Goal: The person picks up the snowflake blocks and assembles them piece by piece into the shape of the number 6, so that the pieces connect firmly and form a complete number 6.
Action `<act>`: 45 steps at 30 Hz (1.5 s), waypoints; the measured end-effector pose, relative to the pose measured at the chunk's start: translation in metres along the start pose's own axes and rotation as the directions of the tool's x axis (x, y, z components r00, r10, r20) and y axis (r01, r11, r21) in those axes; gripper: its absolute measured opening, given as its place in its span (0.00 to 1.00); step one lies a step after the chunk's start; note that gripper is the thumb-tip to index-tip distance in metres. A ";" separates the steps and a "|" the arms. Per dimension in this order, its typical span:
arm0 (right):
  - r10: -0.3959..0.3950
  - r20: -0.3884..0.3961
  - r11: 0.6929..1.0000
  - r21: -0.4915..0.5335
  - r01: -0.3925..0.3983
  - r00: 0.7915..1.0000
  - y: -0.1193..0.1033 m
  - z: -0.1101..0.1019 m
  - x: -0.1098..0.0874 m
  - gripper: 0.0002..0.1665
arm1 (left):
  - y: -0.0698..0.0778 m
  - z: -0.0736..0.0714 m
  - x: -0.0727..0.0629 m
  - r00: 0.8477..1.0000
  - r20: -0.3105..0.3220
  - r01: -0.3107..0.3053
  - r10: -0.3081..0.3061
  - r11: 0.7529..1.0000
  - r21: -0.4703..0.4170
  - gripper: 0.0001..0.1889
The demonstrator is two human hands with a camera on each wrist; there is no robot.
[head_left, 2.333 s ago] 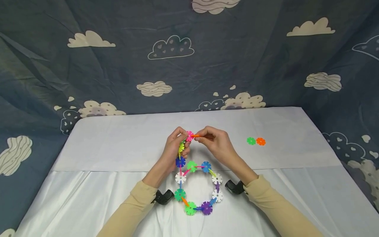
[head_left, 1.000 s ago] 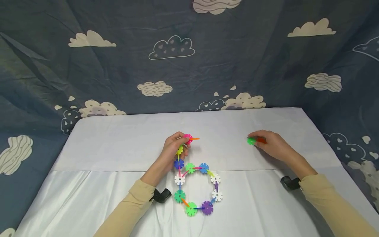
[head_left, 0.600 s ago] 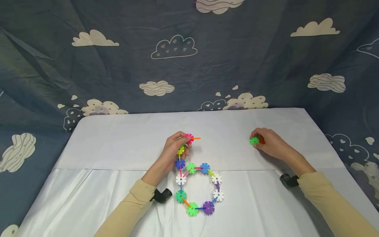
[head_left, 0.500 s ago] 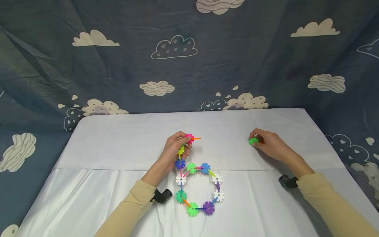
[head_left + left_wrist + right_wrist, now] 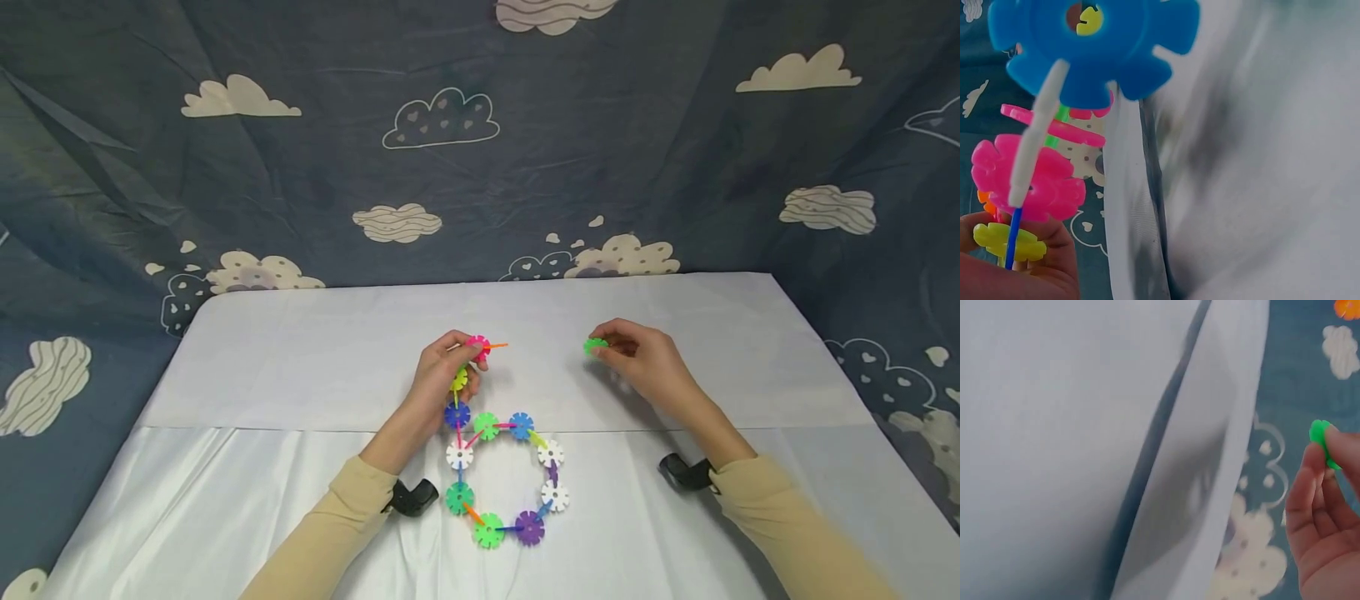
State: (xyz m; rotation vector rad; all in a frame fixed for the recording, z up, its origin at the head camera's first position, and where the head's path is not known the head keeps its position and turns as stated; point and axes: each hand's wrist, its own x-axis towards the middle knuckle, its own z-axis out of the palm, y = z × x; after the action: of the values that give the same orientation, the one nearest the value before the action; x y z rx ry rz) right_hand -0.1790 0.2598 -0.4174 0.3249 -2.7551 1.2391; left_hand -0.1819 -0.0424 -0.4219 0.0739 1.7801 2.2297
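My left hand pinches a pink notched snowflake disc at the upper end of a linked chain. An orange disc, seen edge-on, sticks out of it to the right. Below the fingers run a yellow disc and a dark blue disc, leading to a ring of joined discs. In the left wrist view a blue disc looms close. Off to the right, my right hand holds a loose green snowflake disc between thumb and fingertips, also plain in the right wrist view.
A white cloth covers the table, with a seam running across it. Behind hangs a dark cloud-print curtain. Black wrist cameras jut out from both cuffs, the left one close beside the ring.
My right hand went from the orange disc on the chain to the loose discs at right, picked up the green one and moved back left. The loose orange disc no longer shows on the table.
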 end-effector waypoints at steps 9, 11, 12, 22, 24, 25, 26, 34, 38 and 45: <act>-0.035 0.047 0.961 0.275 0.021 0.998 -0.039 0.031 0.001 0.14 | 0.001 0.002 -0.002 1.000 -0.014 -0.018 0.018 1.000 -0.012 0.05; -0.023 0.040 0.946 0.324 0.009 0.999 -0.045 0.037 0.003 0.14 | 0.001 0.003 -0.002 1.000 -0.012 -0.023 0.022 1.000 -0.016 0.05; -0.016 0.033 0.938 0.347 0.003 0.999 -0.048 0.041 0.004 0.14 | 0.001 0.003 -0.002 1.000 -0.010 -0.025 0.025 0.999 -0.020 0.05; -0.008 0.002 0.861 0.509 0.006 1.000 -0.065 0.062 0.011 0.13 | 0.003 0.006 -0.003 0.999 0.020 -0.027 0.028 0.999 -0.042 0.06; -0.005 0.000 0.853 0.521 0.005 1.000 -0.066 0.063 0.012 0.13 | 0.003 0.006 -0.003 0.999 0.023 -0.029 0.029 0.999 -0.037 0.06; 0.000 -0.001 0.850 0.527 0.001 1.000 -0.067 0.064 0.013 0.13 | 0.003 0.006 -0.003 0.999 0.025 -0.031 0.032 0.999 -0.034 0.06; 0.006 -0.002 0.847 0.531 -0.004 1.000 -0.068 0.065 0.013 0.13 | 0.003 0.005 -0.003 0.999 0.029 -0.033 0.034 0.999 -0.030 0.06; 0.130 -0.006 0.783 0.615 -0.099 0.991 -0.073 0.071 0.012 0.15 | 0.003 0.004 -0.003 0.997 0.045 -0.056 0.057 0.998 -0.016 0.04; 0.172 -0.005 0.738 0.664 -0.125 0.985 -0.075 0.074 0.014 0.16 | 0.004 0.004 -0.003 0.998 0.044 -0.051 0.052 0.999 -0.019 0.04; 0.154 0.017 0.736 0.665 -0.126 0.988 -0.077 0.074 0.014 0.14 | 0.005 0.004 -0.003 0.996 0.065 -0.054 0.056 0.998 -0.028 0.03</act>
State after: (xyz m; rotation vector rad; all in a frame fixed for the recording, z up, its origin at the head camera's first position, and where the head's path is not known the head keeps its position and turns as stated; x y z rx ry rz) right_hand -0.1752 0.1524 -0.4077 0.1307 -2.2214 2.2249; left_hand -0.1792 -0.0402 -0.4160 0.1907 1.7339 2.2608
